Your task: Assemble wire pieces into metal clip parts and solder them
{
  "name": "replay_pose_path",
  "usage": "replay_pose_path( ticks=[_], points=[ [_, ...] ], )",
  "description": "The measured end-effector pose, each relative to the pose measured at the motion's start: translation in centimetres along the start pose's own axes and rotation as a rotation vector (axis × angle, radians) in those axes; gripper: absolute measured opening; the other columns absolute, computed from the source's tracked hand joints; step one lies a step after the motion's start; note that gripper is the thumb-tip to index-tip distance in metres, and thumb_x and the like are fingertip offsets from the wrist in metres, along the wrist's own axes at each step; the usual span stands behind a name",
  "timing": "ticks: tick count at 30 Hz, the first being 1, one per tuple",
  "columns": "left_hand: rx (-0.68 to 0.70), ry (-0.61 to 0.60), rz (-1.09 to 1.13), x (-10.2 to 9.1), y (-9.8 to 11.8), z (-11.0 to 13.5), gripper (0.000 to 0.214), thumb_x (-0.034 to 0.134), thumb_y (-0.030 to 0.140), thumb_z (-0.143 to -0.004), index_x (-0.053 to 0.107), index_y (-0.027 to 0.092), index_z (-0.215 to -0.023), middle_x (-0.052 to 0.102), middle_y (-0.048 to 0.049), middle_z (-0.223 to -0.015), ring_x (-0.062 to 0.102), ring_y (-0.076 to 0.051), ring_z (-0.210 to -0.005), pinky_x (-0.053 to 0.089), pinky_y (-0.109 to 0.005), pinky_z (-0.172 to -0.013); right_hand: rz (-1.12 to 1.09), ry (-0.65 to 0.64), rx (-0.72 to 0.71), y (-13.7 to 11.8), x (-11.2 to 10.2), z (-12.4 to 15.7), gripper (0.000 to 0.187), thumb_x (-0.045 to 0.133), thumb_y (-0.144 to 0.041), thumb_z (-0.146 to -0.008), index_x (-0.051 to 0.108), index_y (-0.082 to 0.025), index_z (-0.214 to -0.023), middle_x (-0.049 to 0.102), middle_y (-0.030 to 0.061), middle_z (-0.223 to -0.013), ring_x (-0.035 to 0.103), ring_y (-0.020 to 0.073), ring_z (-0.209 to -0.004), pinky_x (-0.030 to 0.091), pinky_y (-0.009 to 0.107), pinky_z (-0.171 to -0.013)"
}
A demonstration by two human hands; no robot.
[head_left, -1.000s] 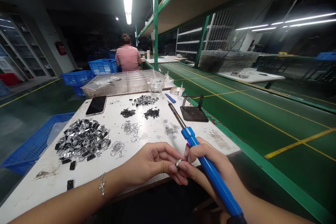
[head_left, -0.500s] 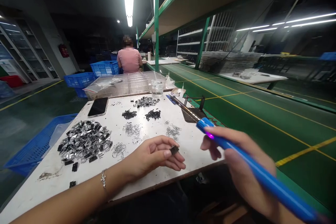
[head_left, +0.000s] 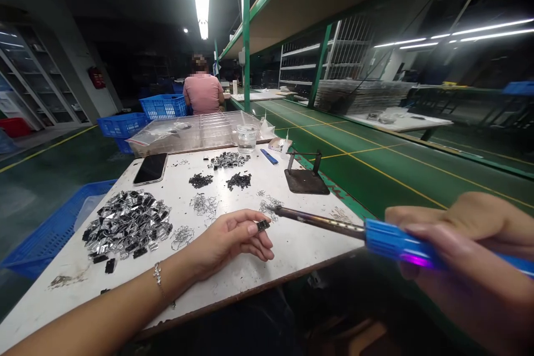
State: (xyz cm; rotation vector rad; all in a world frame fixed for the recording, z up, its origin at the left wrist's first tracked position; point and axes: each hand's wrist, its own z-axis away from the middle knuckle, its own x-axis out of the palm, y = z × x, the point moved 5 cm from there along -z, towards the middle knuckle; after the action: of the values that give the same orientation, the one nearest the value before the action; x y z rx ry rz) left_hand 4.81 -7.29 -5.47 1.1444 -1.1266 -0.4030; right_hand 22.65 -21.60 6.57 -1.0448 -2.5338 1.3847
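While the left hand (head_left: 231, 239) pinches a small dark part (head_left: 262, 225) (too tiny to identify) above the table (head_left: 233, 283), the right hand (head_left: 467, 256), partly cropped, grips a blue soldering iron (head_left: 375, 233).

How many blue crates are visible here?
3: one beside the table's left edge, two stacked further back left, near the seated person. Others may be hidden.
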Motion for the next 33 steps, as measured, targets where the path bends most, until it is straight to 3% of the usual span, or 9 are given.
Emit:
replay_pose_path(
  ticks=[3, 7, 13, 19, 27, 33],
  points=[
    [-0.002, 0.005, -0.002, -0.1, 0.0, 0.0, 0.019, 0.06, 0.023, -0.087, 0.058, 0.012, -0.103, 0.068, -0.0092, -0.082, 0.068, -0.019, -0.074, 0.054, -0.029, -0.071, -0.105, -0.07, 0.046, 0.6, 0.8, 0.3, 0.032, 0.06, -0.037, -0.084, 0.041, -0.025, -0.061, 0.045, -0.0021, -0.048, 0.044, 0.0149, -0.041, 0.032, 0.028, -0.038],
    [-0.005, 0.007, -0.024, 0.0, 0.1, 0.0, 0.022, 0.059, 0.023, -0.087, 0.057, 0.011, -0.105, 0.067, -0.0092, -0.082, 0.068, -0.019, -0.075, 0.053, -0.03, -0.072, -0.062, -0.187, -0.088, 0.4, 1.2, 0.4, 0.029, 0.057, -0.026, -0.086, 0.044, -0.023, -0.06, 0.044, -0.0026, -0.049, 0.044, 0.0132, -0.042, 0.035, 0.027, -0.04],
    [0.002, -0.003, -0.019, 0.2, 0.2, 0.1, 0.021, 0.059, 0.021, -0.087, 0.056, 0.011, -0.105, 0.067, -0.009, -0.082, 0.068, -0.018, -0.075, 0.053, -0.03, -0.073, 0.015, -0.224, -0.226, -0.3, 1.4, 0.4, 0.023, 0.054, -0.019, -0.086, 0.049, -0.024, -0.065, 0.053, -0.0013, -0.052, 0.049, 0.0117, -0.041, 0.033, 0.025, -0.036],
    [0.003, -0.011, -0.021, 0.4, 0.2, 0.0, 0.021, 0.06, 0.021, -0.087, 0.056, 0.011, -0.105, 0.068, -0.0099, -0.082, 0.069, -0.019, -0.074, 0.054, -0.029, -0.072, 0.086, -0.241, -0.249, -0.1, 1.5, 0.3, 0.024, 0.054, -0.02, -0.085, 0.044, -0.025, -0.064, 0.046, -0.0032, -0.047, 0.044, 0.0125, -0.036, 0.033, 0.026, -0.035],
    [0.0, -0.001, -0.035, 0.3, 0.2, -0.1, 0.024, 0.062, 0.023, -0.085, 0.056, 0.011, -0.105, 0.068, -0.01, -0.081, 0.069, -0.019, -0.074, 0.054, -0.029, -0.071, 0.103, -0.219, -0.318, -0.7, 2.0, 0.4, 0.025, 0.054, -0.018, -0.084, 0.043, -0.025, -0.063, 0.048, -0.0019, -0.048, 0.043, 0.0121, -0.037, 0.033, 0.026, -0.036],
    [-0.006, 0.007, -0.043, 0.4, 0.3, -0.1, 0.023, 0.062, 0.022, -0.085, 0.056, 0.011, -0.104, 0.068, -0.0098, -0.081, 0.069, -0.019, -0.074, 0.054, -0.03, -0.072, 0.139, -0.284, -0.386, -1.0, 1.9, 0.6, 0.022, 0.053, -0.016, -0.083, 0.044, -0.025, -0.066, 0.047, -0.0029, -0.047, 0.045, 0.0124, -0.037, 0.034, 0.026, -0.036]
  ],
)
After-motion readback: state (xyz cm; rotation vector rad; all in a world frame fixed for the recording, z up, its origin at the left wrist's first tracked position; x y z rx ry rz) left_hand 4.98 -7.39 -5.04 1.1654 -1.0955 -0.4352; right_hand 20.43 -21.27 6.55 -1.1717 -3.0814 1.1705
